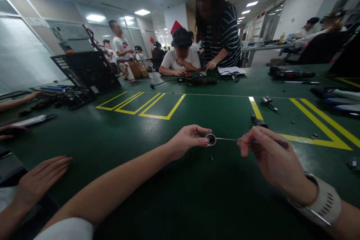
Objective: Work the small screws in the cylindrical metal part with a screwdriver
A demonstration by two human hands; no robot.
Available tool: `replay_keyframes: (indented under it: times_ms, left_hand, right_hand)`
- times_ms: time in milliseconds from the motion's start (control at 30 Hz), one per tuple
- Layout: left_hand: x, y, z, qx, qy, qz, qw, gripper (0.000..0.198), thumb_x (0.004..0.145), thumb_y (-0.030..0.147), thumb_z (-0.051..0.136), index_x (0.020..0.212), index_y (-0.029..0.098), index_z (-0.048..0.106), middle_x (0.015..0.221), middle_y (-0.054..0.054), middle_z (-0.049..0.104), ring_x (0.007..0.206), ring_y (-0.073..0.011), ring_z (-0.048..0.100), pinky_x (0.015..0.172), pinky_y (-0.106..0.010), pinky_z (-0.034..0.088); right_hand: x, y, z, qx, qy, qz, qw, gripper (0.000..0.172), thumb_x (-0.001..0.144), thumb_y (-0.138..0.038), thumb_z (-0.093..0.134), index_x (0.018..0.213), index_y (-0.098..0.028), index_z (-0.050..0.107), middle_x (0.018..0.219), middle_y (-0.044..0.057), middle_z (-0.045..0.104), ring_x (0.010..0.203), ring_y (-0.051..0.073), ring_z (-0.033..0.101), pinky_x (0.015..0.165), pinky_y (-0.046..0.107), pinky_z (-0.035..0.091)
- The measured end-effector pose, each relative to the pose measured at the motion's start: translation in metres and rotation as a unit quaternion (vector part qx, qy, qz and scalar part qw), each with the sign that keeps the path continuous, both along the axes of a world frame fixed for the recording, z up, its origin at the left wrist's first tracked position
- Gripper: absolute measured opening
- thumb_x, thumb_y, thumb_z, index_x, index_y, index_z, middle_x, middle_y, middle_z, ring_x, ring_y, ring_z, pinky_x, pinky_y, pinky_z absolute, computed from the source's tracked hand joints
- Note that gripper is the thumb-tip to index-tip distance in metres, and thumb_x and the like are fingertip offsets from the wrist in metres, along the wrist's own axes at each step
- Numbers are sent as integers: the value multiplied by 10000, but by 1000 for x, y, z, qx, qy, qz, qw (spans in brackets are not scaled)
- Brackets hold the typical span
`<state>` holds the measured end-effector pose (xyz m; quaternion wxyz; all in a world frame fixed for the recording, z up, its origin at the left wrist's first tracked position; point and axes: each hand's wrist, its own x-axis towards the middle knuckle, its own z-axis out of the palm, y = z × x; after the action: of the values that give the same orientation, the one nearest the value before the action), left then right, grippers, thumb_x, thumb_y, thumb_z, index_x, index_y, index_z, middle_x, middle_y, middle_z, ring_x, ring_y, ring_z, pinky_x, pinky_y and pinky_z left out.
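My left hand (187, 140) pinches a short hollow metal cylinder (211, 139) between thumb and fingers, its open end facing me. In my right hand (274, 153) is a thin screwdriver (227, 139), its dark handle partly hidden by the fingers. The shaft points left and reaches the cylinder's side; I cannot tell whether its tip is inside a hole there. A small dark piece (211, 158) lies on the green table (157, 202) below the cylinder. Just beyond my right hand is a dark metal part (258, 121), partly covered by it.
Another metal part with a thin shaft (269, 102) lies at the right, near small dark pieces (315, 136) and yellow tape (320, 120). A power tool (291, 72) and a pen (301, 82) lie farther back. At left are another person's hand (42, 176) and a black equipment panel (87, 69).
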<state>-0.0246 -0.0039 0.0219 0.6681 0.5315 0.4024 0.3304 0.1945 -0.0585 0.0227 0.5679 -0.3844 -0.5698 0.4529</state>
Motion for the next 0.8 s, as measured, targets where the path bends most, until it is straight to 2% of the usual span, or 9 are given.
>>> replay_keyframes:
  times_ms: [100,233,433,600,700,800]
  left_hand:
    - [4,-3,1,-4,-31,5,1000,369,614,125,763,951,115,612,1031,-103,652,882,-174,632,855,-371,480]
    - [4,2,-8,4,-51,22,998,431,608,138,768,1018,145,632,975,-72,676,870,-171,638,877,-381,461]
    - [4,7,-17,7,-45,43,998,425,605,128,772,1013,149,654,898,-57,709,847,-150,652,926,-356,434]
    - [7,6,-15,-9,-61,56,997,426,574,131,791,982,140,668,876,-55,711,808,-141,656,911,-350,454]
    - [7,5,-13,-22,-73,61,995,428,559,125,797,968,129,672,885,-60,706,822,-149,655,906,-357,463]
    - [7,5,-12,-29,-74,66,995,423,557,112,794,962,120,673,884,-63,705,830,-153,655,903,-354,469]
  right_hand:
    - [-3,-6,2,27,-92,10,995,308,890,-382,449,680,-221,606,607,-11,591,610,141,561,603,274,436]
    - [-6,-9,3,86,-246,3,965,283,894,-348,444,693,-213,591,665,2,599,635,143,561,578,270,417]
    - [-13,-5,-4,151,-327,23,933,180,891,-267,447,804,-204,592,744,15,613,684,144,563,615,273,437]
    - [-17,-1,-8,115,-309,28,944,161,880,-280,460,851,-215,605,802,19,635,726,153,583,638,277,456]
    - [-16,1,-5,44,-280,40,958,213,880,-345,451,839,-216,616,797,19,645,726,165,596,631,288,462]
    - [-13,4,-3,-16,-237,41,970,263,874,-407,455,826,-216,629,815,22,659,781,183,610,687,310,468]
